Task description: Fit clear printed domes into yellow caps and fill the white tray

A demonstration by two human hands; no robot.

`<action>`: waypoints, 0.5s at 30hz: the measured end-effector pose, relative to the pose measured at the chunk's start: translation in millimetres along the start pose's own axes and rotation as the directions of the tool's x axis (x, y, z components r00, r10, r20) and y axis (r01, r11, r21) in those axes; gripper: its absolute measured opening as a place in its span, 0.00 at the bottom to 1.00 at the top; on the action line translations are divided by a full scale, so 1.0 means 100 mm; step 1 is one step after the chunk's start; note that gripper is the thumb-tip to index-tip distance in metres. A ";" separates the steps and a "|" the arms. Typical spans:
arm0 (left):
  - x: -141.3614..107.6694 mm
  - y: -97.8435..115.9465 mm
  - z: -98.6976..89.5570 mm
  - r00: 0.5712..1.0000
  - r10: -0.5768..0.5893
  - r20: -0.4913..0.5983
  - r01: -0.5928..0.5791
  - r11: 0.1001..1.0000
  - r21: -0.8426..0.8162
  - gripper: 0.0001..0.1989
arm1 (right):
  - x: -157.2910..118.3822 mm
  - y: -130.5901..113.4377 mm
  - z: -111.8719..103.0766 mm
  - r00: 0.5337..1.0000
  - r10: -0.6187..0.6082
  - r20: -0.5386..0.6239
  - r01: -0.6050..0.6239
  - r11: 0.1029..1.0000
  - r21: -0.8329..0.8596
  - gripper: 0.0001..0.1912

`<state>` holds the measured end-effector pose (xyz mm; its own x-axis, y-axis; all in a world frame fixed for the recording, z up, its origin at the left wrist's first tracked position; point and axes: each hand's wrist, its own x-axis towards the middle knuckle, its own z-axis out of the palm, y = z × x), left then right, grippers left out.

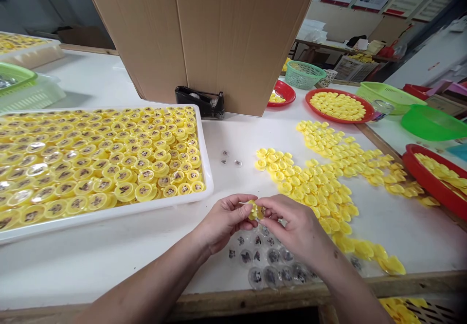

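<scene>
Above the near part of the table, my left hand (225,221) pinches a small round yellow plastic piece (251,210) between thumb and fingers. Close against it, my right hand (297,222) has its thumb and fingers closed on what looks like a clear disc (260,211) with a printed picture. The fingers partly cover both parts, and I cannot tell whether they are joined. Below my hands lie rows of clear printed discs (272,276). To the right, many yellow pieces (324,197) are spread over the table.
A white tray (207,180) full of yellow pieces with printed discs stands at left. Behind are a black tape dispenser (200,102) and a large cardboard box (211,37). Red plates (370,112) and green baskets (434,122) sit at right. A wooden edge (219,302) borders the table.
</scene>
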<state>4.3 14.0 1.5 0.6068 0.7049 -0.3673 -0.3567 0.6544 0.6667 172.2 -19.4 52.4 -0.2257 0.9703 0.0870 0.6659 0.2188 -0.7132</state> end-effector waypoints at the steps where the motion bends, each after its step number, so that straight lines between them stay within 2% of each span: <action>1: 0.00 0.00 0.00 1.000 -0.001 -0.003 0.001 1.000 -0.006 0.18 | 0.00 -0.01 0.00 1.000 -0.002 0.000 0.002 1.000 0.019 0.16; 4: 0.01 -0.01 0.01 1.000 -0.010 -0.005 0.010 1.000 -0.017 0.17 | -0.01 -0.02 0.01 1.000 0.016 -0.026 -0.015 0.998 0.053 0.12; 7: 0.01 -0.02 0.02 1.000 -0.010 0.001 0.010 1.000 -0.013 0.16 | -0.01 -0.03 0.03 0.996 0.042 -0.076 -0.040 0.999 0.023 0.13; 15: 0.00 -0.03 0.02 1.000 0.012 0.005 -0.012 1.000 -0.009 0.17 | 0.01 -0.04 0.04 0.991 -0.095 -0.091 0.089 0.994 -0.063 0.12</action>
<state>6.7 11.4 1.1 0.6057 0.7116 -0.3561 -0.3705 0.6483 0.6652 166.8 -20.1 52.6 -0.2222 0.9505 0.2171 0.6865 0.3106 -0.6574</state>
